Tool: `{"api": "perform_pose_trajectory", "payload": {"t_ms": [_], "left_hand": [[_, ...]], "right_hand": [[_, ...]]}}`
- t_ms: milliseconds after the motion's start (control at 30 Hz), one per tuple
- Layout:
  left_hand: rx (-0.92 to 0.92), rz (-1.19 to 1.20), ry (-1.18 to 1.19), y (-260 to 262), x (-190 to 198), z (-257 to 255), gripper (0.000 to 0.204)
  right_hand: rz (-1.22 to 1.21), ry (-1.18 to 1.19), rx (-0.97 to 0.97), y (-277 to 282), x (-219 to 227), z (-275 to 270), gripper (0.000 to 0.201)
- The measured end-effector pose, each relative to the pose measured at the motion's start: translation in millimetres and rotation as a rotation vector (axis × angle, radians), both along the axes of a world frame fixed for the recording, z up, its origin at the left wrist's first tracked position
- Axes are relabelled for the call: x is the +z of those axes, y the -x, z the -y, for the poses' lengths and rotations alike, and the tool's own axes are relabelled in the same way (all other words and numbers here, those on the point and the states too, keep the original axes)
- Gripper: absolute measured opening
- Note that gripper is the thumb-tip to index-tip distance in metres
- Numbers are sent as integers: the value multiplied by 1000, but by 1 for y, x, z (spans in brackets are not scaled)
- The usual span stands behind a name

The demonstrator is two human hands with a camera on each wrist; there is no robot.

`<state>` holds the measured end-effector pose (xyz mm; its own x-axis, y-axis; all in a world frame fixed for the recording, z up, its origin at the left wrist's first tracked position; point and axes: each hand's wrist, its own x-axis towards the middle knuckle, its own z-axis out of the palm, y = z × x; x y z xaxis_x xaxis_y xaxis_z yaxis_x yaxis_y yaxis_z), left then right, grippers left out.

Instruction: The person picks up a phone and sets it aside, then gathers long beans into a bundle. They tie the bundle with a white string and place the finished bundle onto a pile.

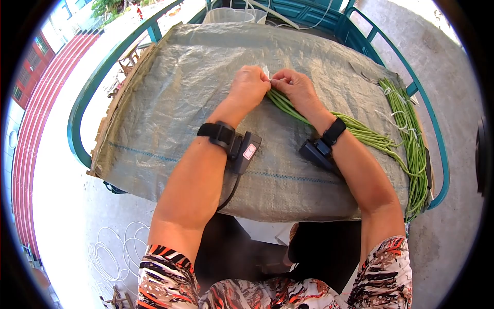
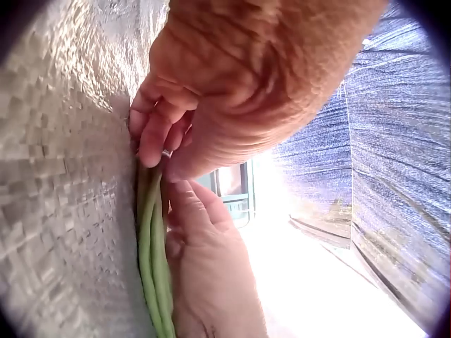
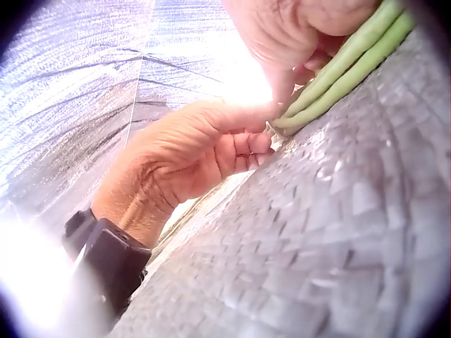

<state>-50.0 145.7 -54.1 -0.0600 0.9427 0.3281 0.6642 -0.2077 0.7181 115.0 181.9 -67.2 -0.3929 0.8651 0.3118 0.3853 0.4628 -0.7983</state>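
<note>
A bundle of long green beans (image 1: 355, 129) runs from between my hands to the right across the woven sheet. In the head view, my left hand (image 1: 248, 85) and right hand (image 1: 298, 90) meet at its gathered end, fingertips touching. My left hand (image 2: 225, 77) pinches the bean tips in the left wrist view, with the right hand (image 2: 211, 274) close below. A thin white strip (image 1: 266, 71) sticks up between the hands. The right wrist view shows the left thumb and fingers at the bean ends (image 3: 287, 125), and the right hand (image 3: 299, 35) curled against the stems.
More long beans (image 1: 411, 139), bound with white ties, lie along the sheet's right edge. The woven sheet (image 1: 206, 118) covers a teal cart bed with curved rails (image 1: 80, 110) at both sides. Clear plastic tubs (image 1: 229, 15) stand at the back.
</note>
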Motion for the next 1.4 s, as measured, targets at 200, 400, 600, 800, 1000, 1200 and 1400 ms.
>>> {"api": "perform_pose_trajectory", "payload": {"t_ms": [200,400,600,800,1000,1200,1400], "left_hand": [[64,-22,91,-4,11,6,23],[63,-74,139,-5,17,9,33],[77,-183,137,-8,12,4,37],[20,-288,102,-7,9,2,36],[-83,4,303,0,27,13,30],[-116,-189,-176,1,7,8,45],[-326,-53,142,-8,26,29,61]], "right_hand": [[3,-54,28,-1,3,-3,18],[80,-68,-61,2,5,-11,19],[275,-117,-151,11,18,-4,19],[375,-66,-219,19,25,-1,18],[217,-35,-9,10,7,-30,17],[463,-50,-147,-25,20,-8,27],[590,-179,-118,-51,41,35,29]]}}
